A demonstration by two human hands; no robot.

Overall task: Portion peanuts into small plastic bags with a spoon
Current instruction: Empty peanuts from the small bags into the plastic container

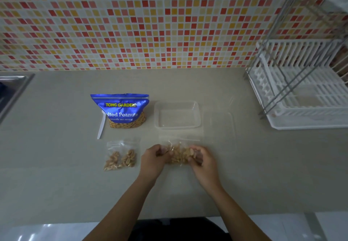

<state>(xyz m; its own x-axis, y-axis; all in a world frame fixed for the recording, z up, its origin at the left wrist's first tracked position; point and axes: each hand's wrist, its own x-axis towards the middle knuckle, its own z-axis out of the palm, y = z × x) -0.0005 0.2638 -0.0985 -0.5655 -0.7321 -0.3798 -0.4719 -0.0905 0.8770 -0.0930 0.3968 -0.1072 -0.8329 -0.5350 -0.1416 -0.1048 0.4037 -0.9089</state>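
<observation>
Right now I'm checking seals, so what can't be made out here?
In the head view:
- held bag: clear zip edge too faint; sealed or open unclear; sides covered by left hand and right hand.
- white spoon: upper end hidden by the blue peanut pouch.
- sink: cut off by the left edge.

Glossy blue foil peanut pouch (120,108)

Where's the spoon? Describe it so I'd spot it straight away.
Find the big blue peanut bag standing on the grey counter. The spoon lies just beside its left edge, running toward the person. It is the only slim white thing there; the filled small bag nearer the person is clear plastic.
</observation>
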